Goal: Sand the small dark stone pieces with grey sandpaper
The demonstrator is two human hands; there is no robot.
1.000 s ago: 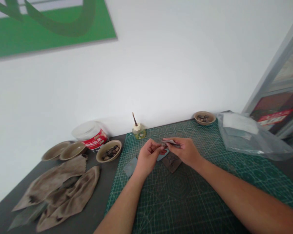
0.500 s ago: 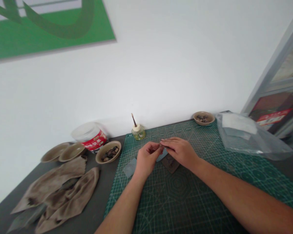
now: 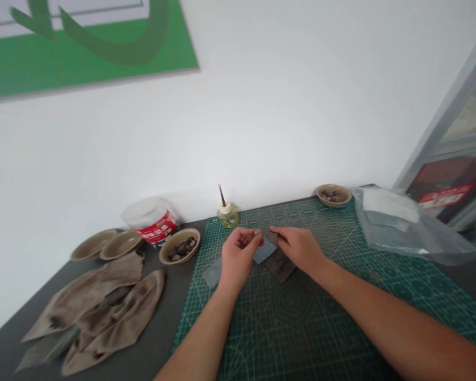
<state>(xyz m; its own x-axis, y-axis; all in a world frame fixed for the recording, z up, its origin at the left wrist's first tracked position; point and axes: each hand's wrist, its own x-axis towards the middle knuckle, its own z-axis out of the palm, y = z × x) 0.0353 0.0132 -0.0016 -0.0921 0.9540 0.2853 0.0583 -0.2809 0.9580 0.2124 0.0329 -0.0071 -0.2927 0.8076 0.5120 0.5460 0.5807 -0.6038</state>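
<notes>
My left hand [image 3: 240, 253] is above the green cutting mat [image 3: 301, 338], its thumb and fingers pinching a small brownish pebble-like piece [image 3: 257, 232]. Just to the right, my right hand [image 3: 299, 247] is closed with its thumb against the curled index finger; whatever is in it is mostly hidden. A gap separates the two hands. Below them lie a blue-grey sheet [image 3: 265, 251] and a dark brown square sheet [image 3: 280, 266], partly overlapping. Another grey sheet [image 3: 212, 273] lies left of my left wrist, partly covered by it.
At left are a bowl of dark pebble-like pieces [image 3: 180, 247], two stacked-looking bowls [image 3: 93, 245], a white-lidded tub [image 3: 150, 219] and brown cloths [image 3: 115, 323]. Behind stands a small jar with a brush [image 3: 228, 216]. Another bowl [image 3: 333, 196] and a clear plastic bag [image 3: 412, 227] lie at right.
My hands, together half a second ago, have come apart. The right hand has drawn back to the right, and the blue-grey sheet shows more between them. The view has shifted slightly.
</notes>
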